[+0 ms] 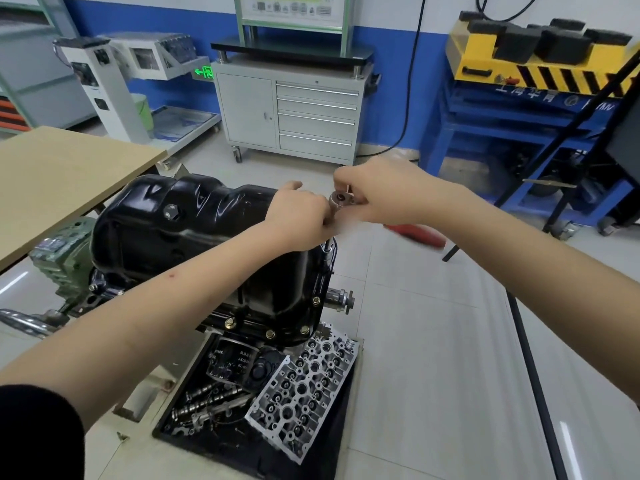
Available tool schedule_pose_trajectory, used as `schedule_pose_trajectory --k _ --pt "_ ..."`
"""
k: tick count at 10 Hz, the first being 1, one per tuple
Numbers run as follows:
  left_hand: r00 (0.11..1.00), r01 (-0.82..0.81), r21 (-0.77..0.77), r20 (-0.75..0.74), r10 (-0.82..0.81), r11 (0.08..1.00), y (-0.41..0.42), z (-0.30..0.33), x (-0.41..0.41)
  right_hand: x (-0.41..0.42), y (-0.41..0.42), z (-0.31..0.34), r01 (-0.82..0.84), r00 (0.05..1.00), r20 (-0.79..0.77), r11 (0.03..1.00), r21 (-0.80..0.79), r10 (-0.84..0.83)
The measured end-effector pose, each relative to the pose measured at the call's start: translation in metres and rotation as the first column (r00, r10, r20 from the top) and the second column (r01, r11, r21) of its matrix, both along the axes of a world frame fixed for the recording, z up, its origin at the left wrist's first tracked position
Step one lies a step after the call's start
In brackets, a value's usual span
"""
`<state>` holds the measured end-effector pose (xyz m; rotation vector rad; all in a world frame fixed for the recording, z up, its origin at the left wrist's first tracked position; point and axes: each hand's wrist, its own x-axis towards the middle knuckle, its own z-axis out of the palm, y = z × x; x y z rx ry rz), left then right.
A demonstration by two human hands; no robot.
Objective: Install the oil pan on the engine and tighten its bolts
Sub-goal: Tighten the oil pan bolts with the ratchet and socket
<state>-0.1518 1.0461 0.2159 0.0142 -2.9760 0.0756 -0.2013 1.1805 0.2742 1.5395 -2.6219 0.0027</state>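
Observation:
A glossy black oil pan [194,230] sits on top of the inverted engine on its stand. Brass-coloured bolts [270,333] line its near flange. A ratchet wrench with a silver head [339,199] and a blurred red handle [420,234] stands on an extension shaft [327,252] that runs down to the pan's right flange. My left hand [298,220] grips the extension just under the ratchet head. My right hand [377,192] holds the ratchet at its head, fingers curled round it.
A tray below the engine holds a silver cylinder head [304,389], camshafts [211,400] and an oil filter [235,362]. A wooden table [62,178] stands at the left. A grey drawer cabinet [291,112] and a blue rack [519,126] stand behind, across tiled floor.

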Motion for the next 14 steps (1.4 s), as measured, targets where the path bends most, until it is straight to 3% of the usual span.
schedule_pose_trajectory --k 1,2,3,4,5,6,7,10,11,13,14 --pt "0.999 0.024 -0.001 0.038 -0.024 1.000 -0.001 0.001 0.001 -0.001 0.006 0.003 -0.059 0.993 0.104 0.998 0.008 0.057" --pt "1.000 0.015 -0.016 0.021 -0.015 1.000 -0.001 0.000 0.001 -0.002 0.003 0.004 -0.057 0.997 0.044 0.998 0.027 0.056" --pt "0.990 -0.024 0.074 -0.140 0.034 0.997 0.008 -0.009 0.013 -0.003 0.001 0.005 0.010 0.999 -0.047 0.999 0.048 -0.008" --pt "0.889 0.160 0.626 -0.427 0.164 0.763 0.039 -0.038 0.049 -0.004 0.004 0.003 0.005 1.000 -0.025 0.999 0.041 -0.004" --pt "0.924 0.090 0.865 0.113 0.366 -0.494 0.069 -0.053 0.076 -0.001 0.002 0.003 -0.025 0.999 0.049 1.000 0.016 0.024" --pt "0.918 -0.070 0.184 0.398 0.009 -0.980 0.073 -0.066 0.058 0.001 -0.002 0.004 -0.054 0.992 0.118 0.999 -0.002 0.053" --pt "0.944 0.059 -0.012 0.326 0.052 -0.998 0.075 -0.069 0.031 0.001 -0.002 0.004 -0.062 0.984 0.164 0.998 -0.012 0.063" --pt "0.966 0.144 -0.191 0.240 0.096 -0.971 0.067 -0.076 0.010 -0.005 0.002 0.002 -0.086 0.957 0.273 0.995 -0.054 0.098" --pt "0.976 0.126 -0.196 0.198 0.086 -0.972 0.066 -0.070 0.009 -0.006 0.000 0.004 -0.112 0.962 0.245 0.993 -0.038 0.118" --pt "0.977 0.005 0.043 0.214 0.014 -0.999 0.060 -0.049 0.012 -0.006 -0.005 0.006 -0.150 0.978 0.151 0.988 0.031 0.144" --pt "0.971 0.006 0.057 0.238 0.019 -0.998 0.057 -0.045 0.011 -0.005 -0.006 0.004 -0.094 0.995 0.048 0.994 0.055 0.092"
